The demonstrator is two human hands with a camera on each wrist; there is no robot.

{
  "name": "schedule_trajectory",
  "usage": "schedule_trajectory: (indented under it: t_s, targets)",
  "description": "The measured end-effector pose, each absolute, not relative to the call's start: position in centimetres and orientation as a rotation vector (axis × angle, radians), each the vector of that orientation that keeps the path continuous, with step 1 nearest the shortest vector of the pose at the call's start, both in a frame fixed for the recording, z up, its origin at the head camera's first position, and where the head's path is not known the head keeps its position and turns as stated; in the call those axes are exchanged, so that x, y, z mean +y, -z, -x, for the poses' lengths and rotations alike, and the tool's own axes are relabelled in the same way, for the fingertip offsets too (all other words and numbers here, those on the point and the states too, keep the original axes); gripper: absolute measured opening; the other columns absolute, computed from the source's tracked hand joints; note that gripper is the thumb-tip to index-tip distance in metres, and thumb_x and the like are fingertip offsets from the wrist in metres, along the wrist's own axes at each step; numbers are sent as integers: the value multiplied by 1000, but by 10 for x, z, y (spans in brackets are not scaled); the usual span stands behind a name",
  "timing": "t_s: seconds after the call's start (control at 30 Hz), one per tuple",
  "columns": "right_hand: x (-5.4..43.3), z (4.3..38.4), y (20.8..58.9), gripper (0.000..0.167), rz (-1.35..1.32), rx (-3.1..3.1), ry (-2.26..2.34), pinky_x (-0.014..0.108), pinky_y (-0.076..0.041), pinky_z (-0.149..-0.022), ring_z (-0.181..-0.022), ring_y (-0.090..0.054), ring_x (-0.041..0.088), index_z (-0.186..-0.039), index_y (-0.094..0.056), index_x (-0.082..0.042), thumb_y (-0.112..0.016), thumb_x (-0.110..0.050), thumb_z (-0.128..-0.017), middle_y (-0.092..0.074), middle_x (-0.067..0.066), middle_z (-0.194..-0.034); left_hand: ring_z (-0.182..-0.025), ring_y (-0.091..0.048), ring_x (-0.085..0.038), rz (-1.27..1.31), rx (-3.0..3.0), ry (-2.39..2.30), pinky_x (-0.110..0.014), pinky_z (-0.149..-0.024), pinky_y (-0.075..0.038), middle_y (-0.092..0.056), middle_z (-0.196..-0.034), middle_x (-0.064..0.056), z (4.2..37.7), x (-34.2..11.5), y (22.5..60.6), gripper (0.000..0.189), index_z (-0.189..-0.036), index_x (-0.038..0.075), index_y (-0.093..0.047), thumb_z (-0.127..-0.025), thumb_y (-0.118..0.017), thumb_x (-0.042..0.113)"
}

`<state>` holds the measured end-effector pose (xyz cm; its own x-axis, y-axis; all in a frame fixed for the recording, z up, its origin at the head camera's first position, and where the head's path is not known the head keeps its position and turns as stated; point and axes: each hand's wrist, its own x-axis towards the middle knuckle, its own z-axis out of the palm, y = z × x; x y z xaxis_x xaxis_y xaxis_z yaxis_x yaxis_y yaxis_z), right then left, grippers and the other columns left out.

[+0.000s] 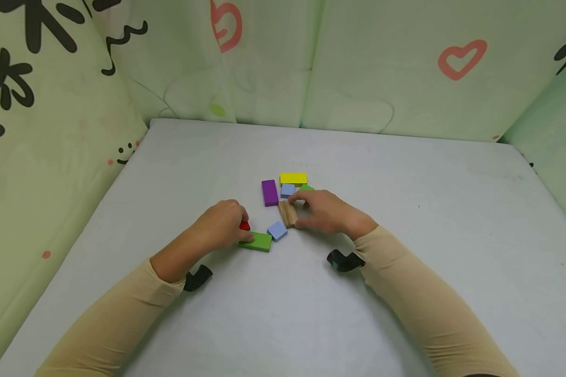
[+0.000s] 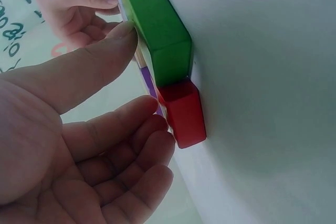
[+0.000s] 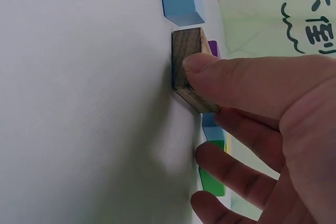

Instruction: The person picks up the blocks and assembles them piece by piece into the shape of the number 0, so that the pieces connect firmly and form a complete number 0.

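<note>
In the head view, my right hand pinches a brown wooden block between thumb and index finger. The right wrist view shows the thumb on the side of this wooden block, the other fingers spread. My left hand touches a long green block with its thumb. Its loosely bent fingers lie beside a red block, which the hand partly covers from above. Between the green and wooden blocks sits a light blue block.
Beyond the wooden block are a purple block, a yellow block, another light blue block and a partly hidden green block. All lie on a white table. Printed curtains stand behind and at the sides.
</note>
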<state>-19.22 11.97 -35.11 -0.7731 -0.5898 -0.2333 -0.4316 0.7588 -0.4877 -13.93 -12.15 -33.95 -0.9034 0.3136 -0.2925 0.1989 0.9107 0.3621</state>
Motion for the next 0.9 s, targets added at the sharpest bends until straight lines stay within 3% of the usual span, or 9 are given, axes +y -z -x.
schedule_trajectory:
  t_s: [0.9]
  targets:
    - [110, 191, 355, 55, 717, 2680, 641, 45, -40, -108, -125, -53, 33, -134, -57, -1, -77, -25, -89, -59, 15, -135, -92, -57, -25, -381, 2736, -462, -32, -77, -53, -63, -102, -11, 139, -121, 339, 42, -115, -3, -71, -84, -84, 23]
